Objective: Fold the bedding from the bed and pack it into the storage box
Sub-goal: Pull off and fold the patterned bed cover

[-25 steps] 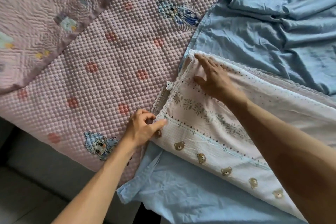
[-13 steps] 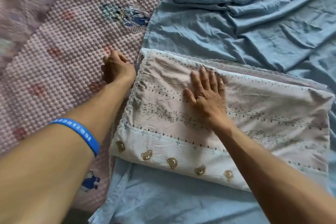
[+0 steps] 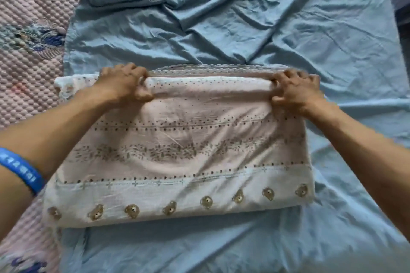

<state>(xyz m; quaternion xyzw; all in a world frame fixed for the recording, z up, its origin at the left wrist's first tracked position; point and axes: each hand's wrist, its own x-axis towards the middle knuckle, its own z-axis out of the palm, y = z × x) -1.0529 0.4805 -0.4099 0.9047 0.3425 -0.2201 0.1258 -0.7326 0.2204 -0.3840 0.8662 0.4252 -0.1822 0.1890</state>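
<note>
Both hands on it: left hand (image 3: 121,82) and right hand (image 3: 296,90), fingers curled, grip the far edge of the folded bear-print cover (image 3: 177,155), lying on the blue sheet (image 3: 288,29).

Open blue sheet (image 3: 288,29) lay free beyond and to the right of the folded bedding (image 3: 177,150), while the left hand (image 3: 121,83) and right hand (image 3: 297,88) occupied its far edge and the pink quilted pad (image 3: 26,73) crowded its left end.
</note>
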